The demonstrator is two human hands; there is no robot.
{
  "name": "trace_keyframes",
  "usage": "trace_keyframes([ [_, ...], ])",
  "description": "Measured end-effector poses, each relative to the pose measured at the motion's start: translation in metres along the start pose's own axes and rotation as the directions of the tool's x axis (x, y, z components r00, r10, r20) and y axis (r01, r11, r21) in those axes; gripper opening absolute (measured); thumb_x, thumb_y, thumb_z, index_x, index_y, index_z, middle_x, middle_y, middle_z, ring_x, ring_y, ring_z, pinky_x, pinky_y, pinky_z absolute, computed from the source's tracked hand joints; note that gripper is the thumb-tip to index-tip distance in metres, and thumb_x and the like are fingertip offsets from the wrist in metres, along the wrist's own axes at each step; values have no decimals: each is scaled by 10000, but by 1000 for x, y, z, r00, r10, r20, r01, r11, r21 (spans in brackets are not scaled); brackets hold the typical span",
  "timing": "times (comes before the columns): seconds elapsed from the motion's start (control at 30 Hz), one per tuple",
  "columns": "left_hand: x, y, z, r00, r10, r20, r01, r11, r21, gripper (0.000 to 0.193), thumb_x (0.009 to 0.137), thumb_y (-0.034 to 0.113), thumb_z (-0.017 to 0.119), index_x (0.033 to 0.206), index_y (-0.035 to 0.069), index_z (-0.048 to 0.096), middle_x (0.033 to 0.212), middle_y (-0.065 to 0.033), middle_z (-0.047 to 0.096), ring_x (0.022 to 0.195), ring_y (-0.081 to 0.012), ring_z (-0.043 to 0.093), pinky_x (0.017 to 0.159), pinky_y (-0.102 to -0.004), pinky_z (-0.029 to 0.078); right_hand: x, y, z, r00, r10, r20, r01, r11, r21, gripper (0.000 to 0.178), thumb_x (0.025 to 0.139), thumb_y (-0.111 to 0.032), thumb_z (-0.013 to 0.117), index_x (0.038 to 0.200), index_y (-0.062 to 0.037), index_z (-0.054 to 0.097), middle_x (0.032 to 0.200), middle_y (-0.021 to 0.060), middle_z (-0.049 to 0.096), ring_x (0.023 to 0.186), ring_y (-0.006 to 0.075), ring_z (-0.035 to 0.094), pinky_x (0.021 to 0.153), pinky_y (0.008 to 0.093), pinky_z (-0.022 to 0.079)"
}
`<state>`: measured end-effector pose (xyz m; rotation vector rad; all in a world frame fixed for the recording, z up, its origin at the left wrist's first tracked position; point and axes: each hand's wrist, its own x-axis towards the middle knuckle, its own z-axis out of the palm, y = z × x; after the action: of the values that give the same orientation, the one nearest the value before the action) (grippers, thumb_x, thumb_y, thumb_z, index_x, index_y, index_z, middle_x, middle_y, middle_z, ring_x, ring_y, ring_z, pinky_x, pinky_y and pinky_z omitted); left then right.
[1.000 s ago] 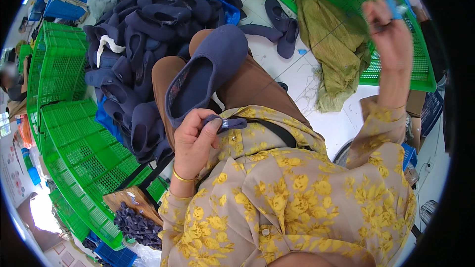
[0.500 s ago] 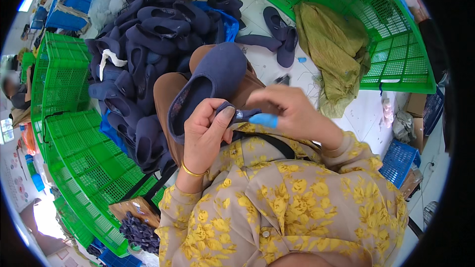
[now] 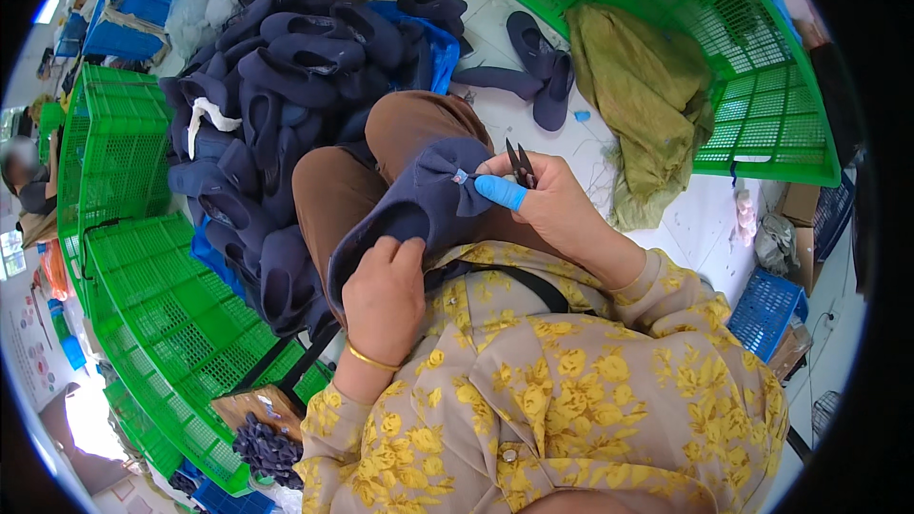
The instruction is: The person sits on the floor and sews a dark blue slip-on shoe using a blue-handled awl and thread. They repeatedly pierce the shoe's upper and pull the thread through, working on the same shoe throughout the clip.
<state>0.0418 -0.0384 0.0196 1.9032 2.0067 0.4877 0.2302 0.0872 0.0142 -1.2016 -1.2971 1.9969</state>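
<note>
A dark blue fabric slip-on shoe (image 3: 411, 188) lies tilted over my lap, its opening toward me. My left hand (image 3: 383, 295) is closed on the near rim of that opening, the fingertips partly inside. At the toe sits a blue fabric bow (image 3: 443, 168) with a small pale tag in its middle. My right hand (image 3: 569, 209), with a blue cover on the thumb, pinches the bow's side against the shoe. Dark thread snips (image 3: 520, 164) are also held in that hand, blades pointing up and away from me.
A heap of similar blue shoes (image 3: 319, 48) rises at the far left, beside green plastic crates (image 3: 181, 300). Several more shoes (image 3: 541, 62) lie on the white floor ahead. An olive cloth sack (image 3: 638, 100) rests by a large green crate (image 3: 762, 109) at right.
The bow was in both hands above my lap; now it lies on the shoe's toe under my right hand. My left hand has moved to the shoe's rim. The snips now show clearly.
</note>
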Motion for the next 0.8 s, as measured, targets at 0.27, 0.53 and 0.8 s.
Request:
trace_keyframes([
  [0.27, 6, -3, 10, 881, -397, 255, 439, 489, -754, 214, 914, 80, 630, 1089, -42, 640, 932, -53, 660, 838, -116, 597, 763, -254, 476, 1, 24, 11, 998, -9, 58, 15, 994, -110, 149, 912, -139, 664, 980, -9, 693, 780, -45, 607, 694, 28, 467, 608, 228, 412],
  [0.53, 15, -8, 26, 775, -411, 481, 445, -185, -876, 138, 938, 91, 588, 1030, 6, 646, 949, -43, 645, 871, -129, 563, 815, -256, 435, -2, 34, 21, 1000, -3, 12, 4, 992, -129, 161, 923, -146, 654, 980, 0, 690, 778, -45, 606, 675, 20, 461, 580, 218, 401],
  [0.8, 16, -6, 24, 757, -439, 485, 444, -200, -874, 126, 928, 101, 614, 1006, 8, 647, 927, -46, 643, 853, -132, 568, 803, -260, 441, -10, 31, 25, 998, 16, -57, -23, 993, -119, 172, 927, -137, 652, 995, 17, 685, 829, -28, 643, 727, 20, 495, 630, 201, 425],
])
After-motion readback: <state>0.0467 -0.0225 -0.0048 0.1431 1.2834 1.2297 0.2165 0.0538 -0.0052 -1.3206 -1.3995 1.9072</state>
